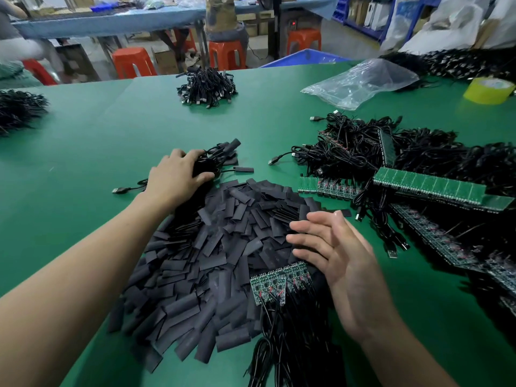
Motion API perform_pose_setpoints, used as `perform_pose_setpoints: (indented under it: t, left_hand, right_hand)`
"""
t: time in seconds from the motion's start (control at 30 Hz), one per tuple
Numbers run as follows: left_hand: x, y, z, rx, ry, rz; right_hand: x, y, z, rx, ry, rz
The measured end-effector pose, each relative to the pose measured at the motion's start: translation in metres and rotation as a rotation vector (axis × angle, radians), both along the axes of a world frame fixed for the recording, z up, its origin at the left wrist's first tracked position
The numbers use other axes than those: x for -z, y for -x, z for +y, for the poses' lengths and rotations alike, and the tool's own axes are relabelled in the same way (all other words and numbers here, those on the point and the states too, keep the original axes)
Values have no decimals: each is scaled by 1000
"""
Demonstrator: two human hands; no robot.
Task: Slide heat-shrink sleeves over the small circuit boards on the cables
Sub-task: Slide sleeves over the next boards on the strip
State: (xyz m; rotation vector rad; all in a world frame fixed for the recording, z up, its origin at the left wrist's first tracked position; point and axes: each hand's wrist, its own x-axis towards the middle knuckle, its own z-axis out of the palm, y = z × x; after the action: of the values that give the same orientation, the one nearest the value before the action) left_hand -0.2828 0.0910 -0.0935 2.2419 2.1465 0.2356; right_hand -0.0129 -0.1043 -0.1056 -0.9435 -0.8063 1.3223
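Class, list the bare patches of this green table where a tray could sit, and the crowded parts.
Bare table lies left of the left hand, out to the edge heap, and between that hand's gripped cables and the far bundle. Crowded: sleeves in the middle, boards at right.

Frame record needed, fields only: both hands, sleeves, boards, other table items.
left hand: grips cable bundle at the pile's far edge
right hand: open, fingers straight, over sleeve pile beside board row
sleeve pile: loose black sleeves, heaped mid-table
board row: bare green boards, cables attached, at the pile's near side
board strips: green, on cable tangle, right
other: plastic bag, yellow tape roll, far right
table: green
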Motion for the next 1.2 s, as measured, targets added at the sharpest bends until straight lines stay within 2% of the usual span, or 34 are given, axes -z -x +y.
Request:
perform_pose_setpoints:
  t: [0.17,0.37,0.47,0.57,0.63,0.77,0.9,1.07,1.2]
  left_hand:
    - [-4,14,20,6,25,-114]
    - [-6,33,29,22,23,-156]
    - [-3,30,14,18,-127,-189]
    - [3,27,-16,-9,-419,-288]
    - [10,27,-41,-74,-483,-339]
    - [34,25,-75,-50,-209,-245]
    - [40,27,-90,-16,-22,-267]
    - [35,32,-101,34,-37,-247]
    - [34,27,-115,47,-118,-269]
  right_hand:
    - [0,1,0,-25,-7,-25]
    - [4,1,0,-19,-58,-156]
    - [5,2,-1,-13,-101,-280]
    - [5,3,-3,-14,-150,-414]
    - [5,4,-4,-30,-170,-490]
    - [4,8,-7,-42,-177,-549]
    - [2,9,-9,-27,-186,-554]
    - [5,5,-9,-59,-200,-649]
    - [8,2,-6,-94,-266,-924]
